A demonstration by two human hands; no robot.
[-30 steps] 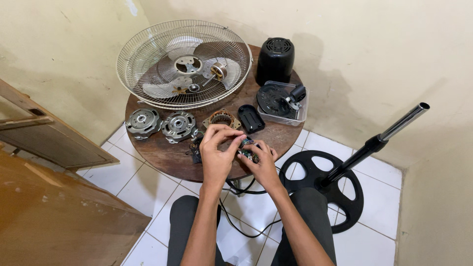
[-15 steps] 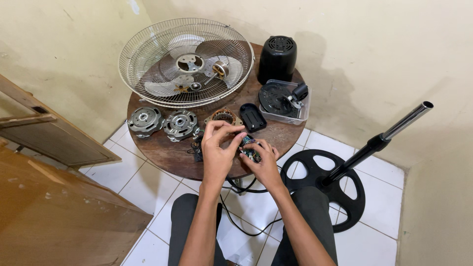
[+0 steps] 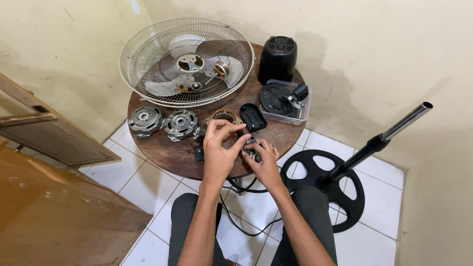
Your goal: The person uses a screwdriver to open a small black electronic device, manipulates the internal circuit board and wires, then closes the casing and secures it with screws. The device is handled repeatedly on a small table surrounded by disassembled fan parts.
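We pinch a small dark wired part (image 3: 251, 150) between our left hand (image 3: 220, 152) and right hand (image 3: 266, 165), fingers closed on it, at the round wooden table's (image 3: 162, 152) near edge. A clear plastic tray (image 3: 304, 109) holds a black motor housing piece (image 3: 277, 96).

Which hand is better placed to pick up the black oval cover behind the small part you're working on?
Left. The left hand has its fingers raised just short of the black oval cover, while the right hand sits lower, cupping the small part.
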